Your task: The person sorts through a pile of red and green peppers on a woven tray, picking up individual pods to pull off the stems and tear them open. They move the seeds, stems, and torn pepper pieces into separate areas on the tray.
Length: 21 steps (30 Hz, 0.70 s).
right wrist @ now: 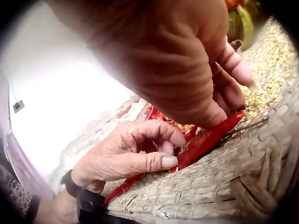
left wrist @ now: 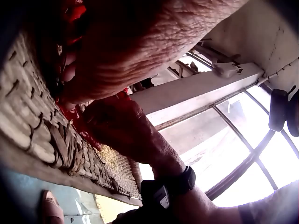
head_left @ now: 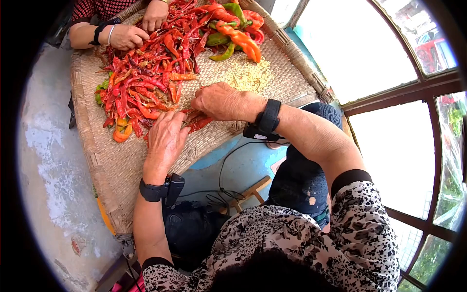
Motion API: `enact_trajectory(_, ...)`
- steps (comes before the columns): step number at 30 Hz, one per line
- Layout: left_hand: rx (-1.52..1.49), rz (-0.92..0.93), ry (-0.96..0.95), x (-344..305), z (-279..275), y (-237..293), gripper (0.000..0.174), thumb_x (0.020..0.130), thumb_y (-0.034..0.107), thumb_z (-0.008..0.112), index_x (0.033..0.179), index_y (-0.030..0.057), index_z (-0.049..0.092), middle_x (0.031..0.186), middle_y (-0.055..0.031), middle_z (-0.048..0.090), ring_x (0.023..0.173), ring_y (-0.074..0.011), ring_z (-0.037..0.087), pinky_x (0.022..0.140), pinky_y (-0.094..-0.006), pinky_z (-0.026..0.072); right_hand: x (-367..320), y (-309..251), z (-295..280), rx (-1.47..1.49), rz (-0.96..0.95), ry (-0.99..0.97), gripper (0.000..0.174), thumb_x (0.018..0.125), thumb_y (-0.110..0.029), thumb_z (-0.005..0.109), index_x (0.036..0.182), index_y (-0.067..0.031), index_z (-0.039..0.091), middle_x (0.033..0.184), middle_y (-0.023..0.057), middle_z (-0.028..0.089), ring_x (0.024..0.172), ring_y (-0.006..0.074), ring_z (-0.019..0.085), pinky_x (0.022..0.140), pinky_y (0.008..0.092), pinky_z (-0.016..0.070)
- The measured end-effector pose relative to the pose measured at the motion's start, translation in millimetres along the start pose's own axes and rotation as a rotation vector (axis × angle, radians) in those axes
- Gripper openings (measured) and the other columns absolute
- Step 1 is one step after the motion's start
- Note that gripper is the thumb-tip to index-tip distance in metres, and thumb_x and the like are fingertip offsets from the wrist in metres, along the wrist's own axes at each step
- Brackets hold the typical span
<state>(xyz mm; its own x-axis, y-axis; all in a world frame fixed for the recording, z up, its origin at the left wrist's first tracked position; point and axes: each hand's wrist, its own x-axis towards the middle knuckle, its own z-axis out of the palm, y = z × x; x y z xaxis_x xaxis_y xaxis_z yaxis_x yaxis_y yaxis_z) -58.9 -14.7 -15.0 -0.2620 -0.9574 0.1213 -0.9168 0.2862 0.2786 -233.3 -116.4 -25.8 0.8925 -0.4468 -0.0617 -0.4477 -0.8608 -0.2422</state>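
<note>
A long red chili pepper [right wrist: 205, 143] lies low over the woven tray [head_left: 131, 168], near its front edge. My left hand [head_left: 168, 136] pinches one end of it between thumb and curled fingers, as the right wrist view shows. My right hand [head_left: 227, 101] bends over the pepper's other end, fingers curled at it, partly hidden behind the palm. Just beyond both hands spreads a big heap of red chili peppers [head_left: 146, 90]. Pale yellow seeds [head_left: 250, 75] are scattered on the tray beyond my right hand.
Across the tray, another person's hands [head_left: 127, 37] work in the heap. Larger twisted orange and green peppers [head_left: 236, 36] lie at the back right. A wooden stool [head_left: 253, 192] and black cables [head_left: 221, 170] are below the tray; windows [head_left: 389, 112] stand at right.
</note>
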Motion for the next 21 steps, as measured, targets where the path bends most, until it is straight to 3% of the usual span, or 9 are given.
enact_trajectory(7,-0.066,0.023,-0.029,3,-6,10,0.020,0.078,0.000,0.063,0.094,0.0011,0.051,0.089,-0.0132,0.057,0.089,-0.0331,0.055,0.076,-0.0427,0.0456,-10,1,-8,-0.044,-0.019,0.023,0.020,0.086,-0.021,0.061,0.096,-0.0038,0.061,0.079,0.0122,0.065,0.078,0.0325,0.068,0.064,0.0408,0.0543)
enact_trajectory(9,-0.181,-0.098,-0.037,2,-5,10,0.022,0.078,-0.001,0.063,0.096,0.0012,0.052,0.087,-0.0125,0.059,0.087,-0.0328,0.056,0.076,-0.0429,0.0458,-16,5,-15,-0.068,-0.040,0.030,0.018,0.088,-0.021,0.058,0.096,-0.0041,0.060,0.076,0.0124,0.064,0.074,0.0320,0.067,0.063,0.0408,0.0540)
enact_trajectory(13,-0.153,-0.158,-0.060,2,-7,6,0.022,0.078,0.001,0.064,0.098,0.0012,0.054,0.087,-0.0130,0.061,0.084,-0.0327,0.057,0.076,-0.0430,0.0461,-26,21,-31,-0.032,0.047,0.015,0.012,0.089,-0.013,0.053,0.090,-0.0028,0.059,0.073,0.0151,0.063,0.075,0.0328,0.066,0.065,0.0436,0.0520)
enact_trajectory(16,-0.068,-0.031,-0.074,1,-4,2,0.018,0.081,0.008,0.064,0.096,-0.0003,0.060,0.084,-0.0129,0.059,0.084,-0.0306,0.056,0.075,-0.0409,0.0454,-34,38,-48,-0.036,0.195,-0.056,0.013,0.089,-0.011,0.056,0.084,-0.0014,0.062,0.076,0.0132,0.064,0.076,0.0300,0.065,0.067,0.0413,0.0510)
enact_trajectory(18,-0.072,0.011,-0.049,-1,0,-3,0.017,0.081,0.009,0.065,0.095,0.0004,0.062,0.086,-0.0127,0.058,0.087,-0.0307,0.055,0.076,-0.0412,0.0449,-36,49,-58,0.022,0.178,0.066,0.014,0.090,-0.013,0.059,0.085,-0.0020,0.065,0.074,0.0105,0.064,0.073,0.0245,0.066,0.063,0.0385,0.0496)
enact_trajectory(21,-0.083,0.021,-0.047,-2,0,-3,0.016,0.080,0.010,0.066,0.093,0.0009,0.062,0.086,-0.0126,0.057,0.088,-0.0311,0.054,0.076,-0.0414,0.0444,-22,47,-66,0.284,0.180,0.507,0.025,0.091,-0.020,0.061,0.112,-0.0062,0.063,0.080,0.0100,0.066,0.073,0.0247,0.066,0.067,0.0361,0.0536)
